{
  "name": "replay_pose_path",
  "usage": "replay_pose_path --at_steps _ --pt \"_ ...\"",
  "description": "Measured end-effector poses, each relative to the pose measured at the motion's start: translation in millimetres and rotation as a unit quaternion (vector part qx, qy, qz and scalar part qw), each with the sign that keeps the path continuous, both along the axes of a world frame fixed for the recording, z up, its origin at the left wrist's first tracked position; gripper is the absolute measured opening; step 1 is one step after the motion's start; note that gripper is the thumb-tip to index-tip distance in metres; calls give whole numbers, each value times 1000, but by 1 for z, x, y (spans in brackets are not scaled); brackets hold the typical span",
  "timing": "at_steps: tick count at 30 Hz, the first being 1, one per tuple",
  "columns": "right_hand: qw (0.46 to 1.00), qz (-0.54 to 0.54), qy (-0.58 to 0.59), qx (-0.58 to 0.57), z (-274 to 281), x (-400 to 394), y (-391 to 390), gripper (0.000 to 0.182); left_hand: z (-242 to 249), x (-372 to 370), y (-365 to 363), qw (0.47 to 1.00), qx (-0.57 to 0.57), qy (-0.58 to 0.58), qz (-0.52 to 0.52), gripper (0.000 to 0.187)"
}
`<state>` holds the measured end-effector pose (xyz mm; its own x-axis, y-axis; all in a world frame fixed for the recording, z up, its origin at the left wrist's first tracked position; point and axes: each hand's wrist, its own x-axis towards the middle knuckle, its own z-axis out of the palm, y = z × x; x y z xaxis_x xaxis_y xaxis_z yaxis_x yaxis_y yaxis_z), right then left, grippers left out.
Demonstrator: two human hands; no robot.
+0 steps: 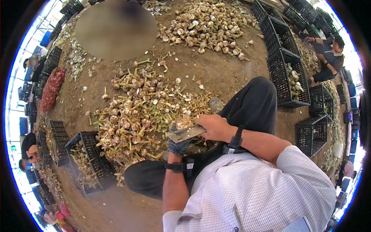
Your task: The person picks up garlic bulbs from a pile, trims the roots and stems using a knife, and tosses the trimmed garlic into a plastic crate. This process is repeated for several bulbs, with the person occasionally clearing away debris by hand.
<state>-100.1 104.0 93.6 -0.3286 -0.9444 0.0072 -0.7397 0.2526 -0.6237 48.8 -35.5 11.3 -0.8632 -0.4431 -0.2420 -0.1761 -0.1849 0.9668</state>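
My right hand (215,127) is bare and closed round the end of a wide, flat knife (186,134), whose dull metal blade points left. My left hand (177,145) wears a dark glove and lies partly hidden under the blade. Just beyond the blade, a pale garlic bulb (183,123) shows at the gloved fingers, which are curled about it. A large heap of garlic (129,120) with stalks spreads in front of my legs, mixed with cut stems and dry skins.
Another garlic pile (208,27) lies farther off. A black crate (94,164) holds cut stalks at left; a crate (288,79) at right has several bulbs inside. A red mesh sack (52,91) stands at left. A person (328,58) sits beyond the right crates.
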Motion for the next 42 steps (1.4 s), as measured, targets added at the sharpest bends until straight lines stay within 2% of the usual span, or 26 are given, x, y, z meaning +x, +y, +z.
replay_pose_path --at_steps 8,11,13,15,16,18,19,20,21,22,23,24,25,26,29,30,31,34,35,36,37,38,39,40,41,42 --pt "1000 17 23 8 -8 0 -2 27 6 6 -1 997 -75 -1 11 48" --pt "999 23 23 8 -16 -2 -5 27 14 10 0 999 -32 -17 29 46" --pt "999 26 24 18 -22 -3 -7 27 11 16 -4 988 -156 -18 -11 44" --pt "999 31 16 14 -26 -1 -11 26 12 21 -8 975 -220 -21 -29 40" --pt "999 34 14 13 -27 0 -12 25 14 22 -8 975 -220 -22 -30 38" --pt "998 56 10 21 -32 0 -16 23 11 27 -8 954 -299 -19 -10 33" --pt "998 66 7 23 -36 -1 -18 23 5 32 -8 926 -378 -16 7 31" --pt "984 37 4 172 -53 -13 -20 22 -2 37 -9 891 -454 -12 22 29" --pt "949 6 4 316 -77 -31 -17 22 34 34 -8 895 -445 2 -17 31" --pt "954 39 37 294 -99 -37 0 28 72 31 -7 899 -434 16 -56 32" --pt "964 7 18 267 -95 -25 -3 30 79 33 -11 849 -523 58 -49 35" --pt "970 -10 9 242 -86 -18 -6 31 74 40 -9 909 -416 25 5 38" --pt "977 -24 8 214 -77 -18 -15 33 67 44 -10 951 -303 1 67 41" --pt "972 -20 -2 233 -73 -22 -19 38 59 43 -8 976 -181 -16 119 44" --pt "978 -68 -136 142 -51 -23 -20 43 55 34 -5 989 -115 5 98 49" --pt "976 -67 -177 106 -41 -20 -22 49 49 29 -3 991 -38 43 120 55" --pt "963 -65 -252 75 -31 -14 -27 52 42 22 -7 994 51 15 97 57" --pt "896 -74 -438 -17 -26 14 -43 59 40 21 4 997 40 41 56 56" --pt "883 -94 -460 4 -29 14 -41 58 33 21 7 996 46 48 56 57" --pt "869 -112 -481 24 0 17 -45 56 29 24 7 996 50 55 56 57" --pt "855 -130 -500 44 15 21 -49 55 33 30 4 994 -76 44 58 56" --pt "850 -117 -513 26 -2 19 -50 46 37 35 1 977 -201 31 57 56" --pt "889 -101 -444 44 4 18 -50 44 40 40 0 946 -320 15 53 56" --pt "924 -85 -368 59 16 15 -52 42 25 47 2 988 121 45 83 52" --pt "952 -69 -290 70 23 14 -55 40 10 55 2 982 144 65 107 49" --pt "967 -38 -253 -2 22 20 -58 36 27 56 -1 974 169 84 127 46"
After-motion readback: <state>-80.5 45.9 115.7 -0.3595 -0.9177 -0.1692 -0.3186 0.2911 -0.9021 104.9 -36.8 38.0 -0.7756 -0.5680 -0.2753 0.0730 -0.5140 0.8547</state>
